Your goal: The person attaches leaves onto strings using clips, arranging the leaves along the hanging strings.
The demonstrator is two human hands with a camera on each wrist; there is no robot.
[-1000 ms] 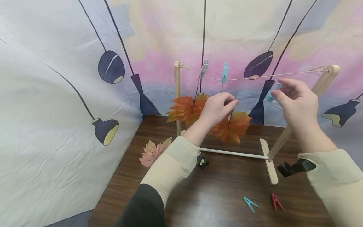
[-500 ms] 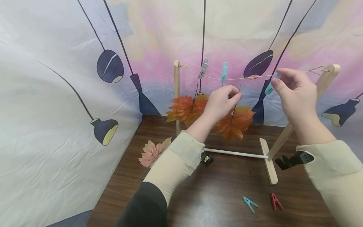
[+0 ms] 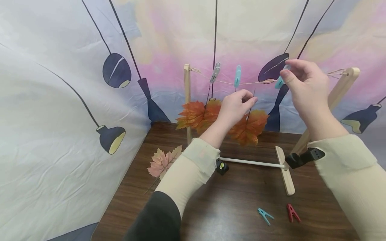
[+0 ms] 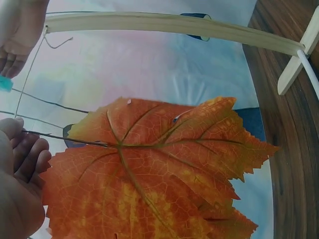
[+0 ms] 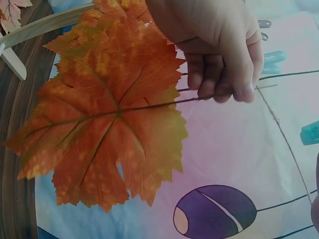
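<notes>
My left hand (image 3: 236,107) pinches the thin stem of an orange artificial maple leaf (image 4: 149,169), just below the string (image 3: 256,82). The leaf's broad blade hangs under the fingers. To the right, my right hand (image 3: 310,83) holds a light blue clothespin (image 3: 279,82) between thumb and fingers, close to the string. Part of this clothespin (image 5: 310,133) shows at the edge of the right wrist view. A grey clothespin (image 3: 215,72) and another light blue one (image 3: 238,76) sit on the string, with stems below them. Orange leaves (image 3: 194,115) hang there, partly behind my left hand.
A wooden frame with a right post (image 3: 340,90) and left post (image 3: 187,83) carries the string. A white rod (image 3: 253,163) joins its feet. A pink leaf (image 3: 163,162), a blue clothespin (image 3: 265,216) and a red clothespin (image 3: 292,213) lie on the brown table (image 3: 229,207).
My right hand has moved up and left with the clothespin, up to the string. My left hand has risen slightly and shifted right, lifting the leaf with it.
</notes>
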